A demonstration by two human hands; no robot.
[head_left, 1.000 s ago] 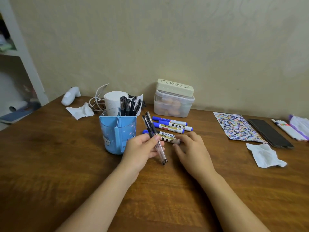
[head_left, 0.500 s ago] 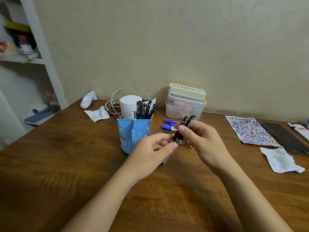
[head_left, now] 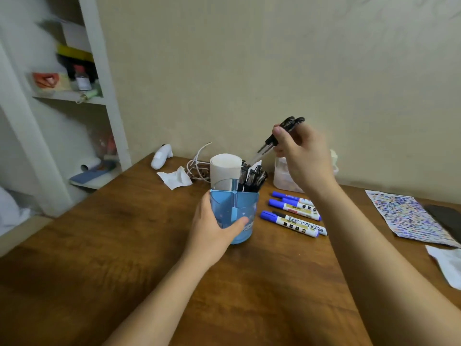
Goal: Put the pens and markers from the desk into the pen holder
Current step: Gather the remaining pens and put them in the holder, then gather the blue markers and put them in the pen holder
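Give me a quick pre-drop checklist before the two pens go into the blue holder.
1. Right hand grips two pens: ok.
2. Left hand steadies pen holder: ok.
3. Pen tips aimed down at back compartment with the black pens: ok.
4. Room left in that compartment: cannot tell.
5. Tips already inside rim: cannot tell.
6. Desk cleared: not ok, blue markers remain on desk.

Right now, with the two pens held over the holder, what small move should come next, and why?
Probably lower the right hand so the two black pens slide into the back compartment. Their tips already point down at the black pens standing there, and the left hand steadies the blue pen holder.
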